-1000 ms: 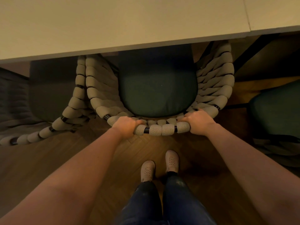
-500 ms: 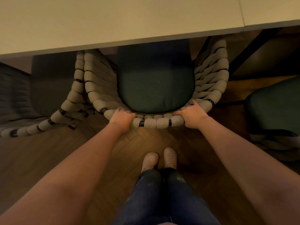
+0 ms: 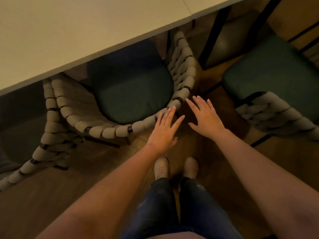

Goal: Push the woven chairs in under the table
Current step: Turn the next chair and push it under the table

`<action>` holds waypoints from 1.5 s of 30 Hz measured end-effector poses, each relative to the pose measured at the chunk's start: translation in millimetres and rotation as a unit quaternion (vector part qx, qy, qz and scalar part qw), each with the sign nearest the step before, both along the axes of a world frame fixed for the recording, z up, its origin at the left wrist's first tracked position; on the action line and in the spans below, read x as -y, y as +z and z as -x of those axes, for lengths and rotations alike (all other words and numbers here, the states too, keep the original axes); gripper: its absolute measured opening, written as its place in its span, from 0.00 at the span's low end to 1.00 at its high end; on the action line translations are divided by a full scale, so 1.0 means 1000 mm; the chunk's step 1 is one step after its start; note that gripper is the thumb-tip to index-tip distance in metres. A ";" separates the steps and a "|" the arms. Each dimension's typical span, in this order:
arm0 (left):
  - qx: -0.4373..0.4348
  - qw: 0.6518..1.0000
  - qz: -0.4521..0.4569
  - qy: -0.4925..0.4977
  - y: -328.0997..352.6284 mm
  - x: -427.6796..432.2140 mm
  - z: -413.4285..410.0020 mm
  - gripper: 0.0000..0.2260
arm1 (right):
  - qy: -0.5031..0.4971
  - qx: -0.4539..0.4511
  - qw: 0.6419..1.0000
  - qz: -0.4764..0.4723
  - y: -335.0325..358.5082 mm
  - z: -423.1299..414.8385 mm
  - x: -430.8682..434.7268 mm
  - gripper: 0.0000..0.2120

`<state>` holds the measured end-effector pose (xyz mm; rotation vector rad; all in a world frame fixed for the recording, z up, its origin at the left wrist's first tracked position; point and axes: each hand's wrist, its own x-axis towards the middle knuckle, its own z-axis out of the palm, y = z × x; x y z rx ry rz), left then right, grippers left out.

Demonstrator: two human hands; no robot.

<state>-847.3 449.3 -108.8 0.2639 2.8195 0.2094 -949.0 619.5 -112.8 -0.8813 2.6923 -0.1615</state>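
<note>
Two hands are hovering flat, fingers spread wide and holding nothing. The left hand (image 3: 164,131) is reaching over the back rim of the woven chair (image 3: 110,130), its fingers (image 3: 170,112) lying over the rope near the rim's right corner; whether they are touching it cannot be told. The right hand (image 3: 205,116) is hanging just beside that corner, over bare floor (image 3: 103,163). The chair is sitting with the front of its green cushion (image 3: 133,94) hidden under the tabletop (image 3: 86,31) edge, while its back and sides are showing outside. A second woven chair (image 3: 276,107) is standing to the right, clear of the tabletop edge, with a strip of floor lying open between the two. The person's two shoes (image 3: 161,167) are standing on open floor behind the first chair.
</note>
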 end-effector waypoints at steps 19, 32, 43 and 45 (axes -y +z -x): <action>0.078 0.991 0.053 -0.099 -0.014 -0.379 0.008 0.40 | -0.153 0.017 0.986 -0.064 0.019 -0.058 -0.456 0.46; 0.073 0.992 0.001 -0.099 0.005 -0.517 0.125 0.40 | -0.076 0.032 0.988 -0.128 0.018 0.054 -0.574 0.44; 0.252 0.966 0.013 -0.048 -0.020 -0.600 0.179 0.36 | 0.078 0.104 0.971 -0.202 0.005 0.166 -0.655 0.39; 0.255 0.967 -0.011 -0.014 -0.023 -0.619 0.186 0.37 | 0.118 0.107 0.967 -0.197 0.001 0.191 -0.668 0.34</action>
